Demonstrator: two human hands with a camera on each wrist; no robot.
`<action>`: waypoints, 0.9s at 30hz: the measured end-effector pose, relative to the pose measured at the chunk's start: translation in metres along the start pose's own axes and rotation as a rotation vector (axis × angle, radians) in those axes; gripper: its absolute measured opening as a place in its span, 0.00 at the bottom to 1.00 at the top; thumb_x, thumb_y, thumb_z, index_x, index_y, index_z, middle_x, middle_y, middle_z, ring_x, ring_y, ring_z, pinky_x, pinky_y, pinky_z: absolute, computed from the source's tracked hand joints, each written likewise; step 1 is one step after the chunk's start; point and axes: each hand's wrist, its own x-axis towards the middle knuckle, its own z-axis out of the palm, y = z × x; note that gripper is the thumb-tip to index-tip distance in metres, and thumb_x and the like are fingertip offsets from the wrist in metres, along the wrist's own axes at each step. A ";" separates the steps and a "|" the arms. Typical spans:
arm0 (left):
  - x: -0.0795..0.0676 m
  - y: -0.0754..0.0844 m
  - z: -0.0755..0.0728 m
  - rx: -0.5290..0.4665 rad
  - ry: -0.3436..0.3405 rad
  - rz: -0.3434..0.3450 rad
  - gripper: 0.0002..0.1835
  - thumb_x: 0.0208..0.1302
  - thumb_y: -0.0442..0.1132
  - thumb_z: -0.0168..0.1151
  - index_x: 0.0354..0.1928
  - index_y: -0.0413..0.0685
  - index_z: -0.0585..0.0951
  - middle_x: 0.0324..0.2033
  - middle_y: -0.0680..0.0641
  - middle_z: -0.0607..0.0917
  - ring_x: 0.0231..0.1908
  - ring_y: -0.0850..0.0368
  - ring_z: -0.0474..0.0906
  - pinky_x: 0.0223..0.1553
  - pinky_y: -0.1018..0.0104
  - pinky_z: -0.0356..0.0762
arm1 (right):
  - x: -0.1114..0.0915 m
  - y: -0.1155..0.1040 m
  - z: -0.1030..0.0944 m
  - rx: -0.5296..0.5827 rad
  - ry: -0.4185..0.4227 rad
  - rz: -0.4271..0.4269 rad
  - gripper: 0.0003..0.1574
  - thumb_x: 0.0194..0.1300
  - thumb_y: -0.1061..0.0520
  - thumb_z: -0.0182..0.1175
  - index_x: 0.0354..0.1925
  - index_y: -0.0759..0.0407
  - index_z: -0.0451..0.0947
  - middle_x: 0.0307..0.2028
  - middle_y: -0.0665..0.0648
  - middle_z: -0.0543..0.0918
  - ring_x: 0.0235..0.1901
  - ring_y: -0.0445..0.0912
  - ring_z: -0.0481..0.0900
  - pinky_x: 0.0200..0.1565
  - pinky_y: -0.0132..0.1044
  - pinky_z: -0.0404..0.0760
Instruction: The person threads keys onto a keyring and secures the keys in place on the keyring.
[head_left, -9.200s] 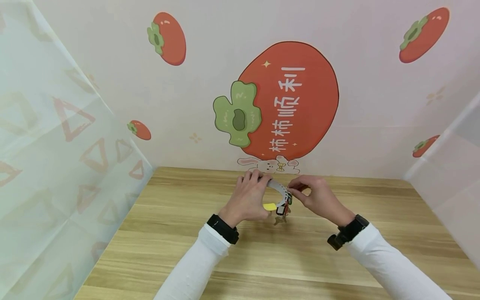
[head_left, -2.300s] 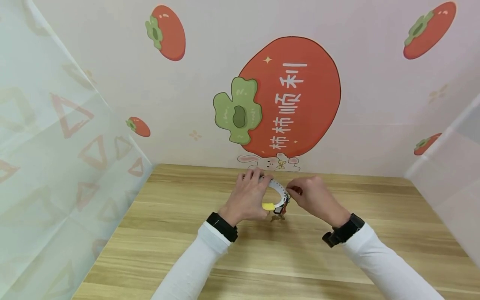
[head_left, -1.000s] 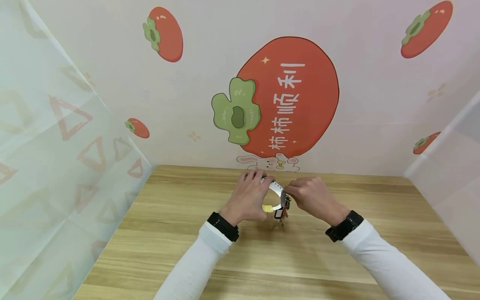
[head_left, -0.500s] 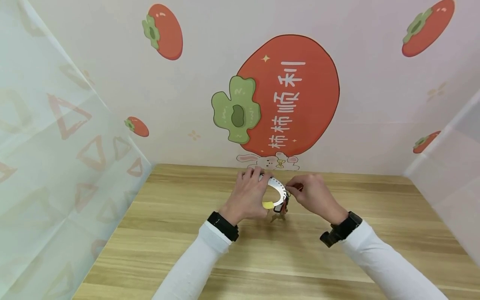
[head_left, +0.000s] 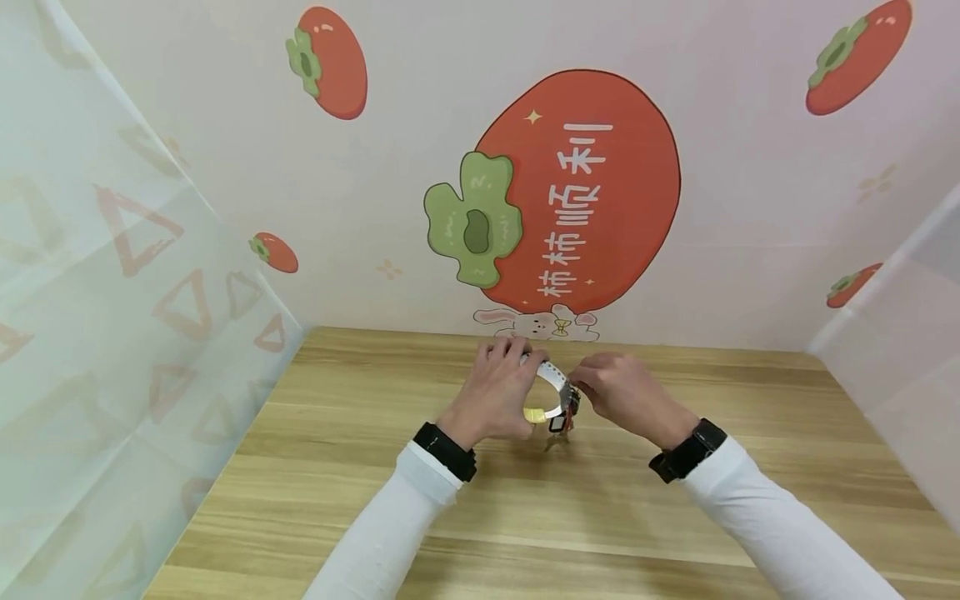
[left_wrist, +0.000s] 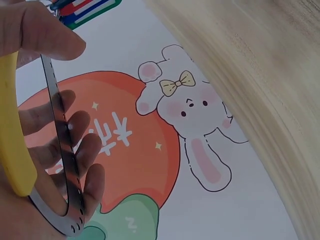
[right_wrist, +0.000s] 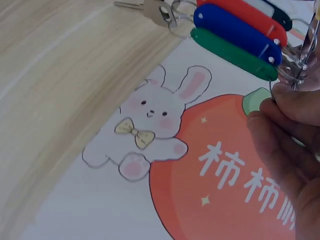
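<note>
My left hand (head_left: 495,396) grips a flat metal loop (head_left: 553,373) with small holes along its edge and a yellow grip (left_wrist: 12,120); its thumb and fingers curl round the loop. Close to the loop's right side, my right hand (head_left: 624,398) pinches a small wire ring at the end of a green key tag (right_wrist: 230,54). Beside that tag, a blue key tag (right_wrist: 235,32) and a red key tag (right_wrist: 250,20) hang in a bunch, with a dark one behind. Keys (head_left: 557,442) dangle below. Fingers partly hide where the rings meet the loop.
The wooden table (head_left: 315,500) spreads beneath both hands. Behind it stands a white wall panel (head_left: 390,167) printed with persimmons and a rabbit. A patterned side panel (head_left: 112,333) rises at the left, and another pale panel (head_left: 915,375) at the right.
The right hand has rolled back and forth slightly at the loop's right side and now sits closer to it. The loop tilts a little and the key bunch swings. Left hand keeps its hold.
</note>
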 end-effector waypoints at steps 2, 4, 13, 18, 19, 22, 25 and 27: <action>0.000 0.000 0.000 -0.002 0.010 -0.006 0.46 0.36 0.49 0.77 0.65 0.51 0.74 0.59 0.43 0.74 0.60 0.44 0.67 0.58 0.44 0.66 | 0.000 -0.001 -0.001 0.066 -0.011 0.086 0.09 0.53 0.70 0.75 0.34 0.62 0.88 0.27 0.52 0.86 0.26 0.41 0.83 0.29 0.35 0.81; 0.000 0.000 0.000 -0.005 0.023 -0.017 0.47 0.36 0.49 0.76 0.66 0.50 0.73 0.59 0.43 0.73 0.61 0.44 0.66 0.59 0.44 0.65 | 0.000 -0.003 -0.001 0.136 -0.005 0.192 0.07 0.56 0.68 0.73 0.34 0.61 0.88 0.28 0.51 0.87 0.26 0.40 0.83 0.29 0.34 0.81; -0.001 -0.001 0.001 0.018 0.041 -0.034 0.49 0.34 0.50 0.78 0.67 0.50 0.74 0.59 0.43 0.74 0.59 0.44 0.68 0.58 0.44 0.66 | -0.004 -0.005 0.005 0.262 0.073 0.345 0.04 0.58 0.67 0.72 0.30 0.60 0.89 0.25 0.49 0.86 0.21 0.35 0.79 0.25 0.32 0.79; -0.002 -0.002 0.003 0.002 0.025 -0.021 0.47 0.35 0.50 0.77 0.66 0.51 0.75 0.60 0.43 0.74 0.61 0.44 0.67 0.59 0.43 0.65 | -0.003 -0.003 0.005 0.171 0.084 0.201 0.08 0.53 0.71 0.73 0.30 0.60 0.89 0.24 0.49 0.85 0.21 0.36 0.77 0.25 0.32 0.78; -0.002 -0.002 0.003 -0.005 0.020 -0.019 0.47 0.36 0.49 0.77 0.66 0.51 0.75 0.60 0.43 0.74 0.61 0.44 0.67 0.59 0.43 0.65 | -0.003 -0.002 0.005 0.157 0.085 0.171 0.09 0.52 0.72 0.73 0.30 0.60 0.89 0.24 0.50 0.84 0.21 0.36 0.77 0.25 0.33 0.78; -0.002 -0.002 0.002 -0.027 0.012 -0.019 0.46 0.36 0.48 0.76 0.66 0.52 0.75 0.60 0.44 0.74 0.61 0.45 0.66 0.59 0.43 0.65 | -0.002 0.000 0.005 0.157 0.085 0.128 0.10 0.51 0.73 0.73 0.30 0.61 0.88 0.23 0.51 0.84 0.21 0.37 0.77 0.24 0.33 0.77; -0.001 -0.001 0.001 -0.041 0.020 -0.025 0.46 0.36 0.47 0.76 0.66 0.51 0.75 0.60 0.44 0.73 0.61 0.44 0.66 0.59 0.43 0.65 | -0.002 0.001 0.004 0.158 0.086 0.108 0.11 0.50 0.74 0.73 0.31 0.62 0.88 0.23 0.52 0.84 0.21 0.37 0.77 0.24 0.32 0.78; -0.001 0.000 0.000 -0.042 0.027 -0.027 0.47 0.35 0.47 0.76 0.66 0.50 0.74 0.60 0.43 0.73 0.61 0.44 0.66 0.59 0.42 0.65 | -0.001 0.001 0.004 0.137 0.087 0.083 0.11 0.50 0.74 0.74 0.31 0.62 0.88 0.24 0.52 0.84 0.21 0.38 0.78 0.25 0.33 0.79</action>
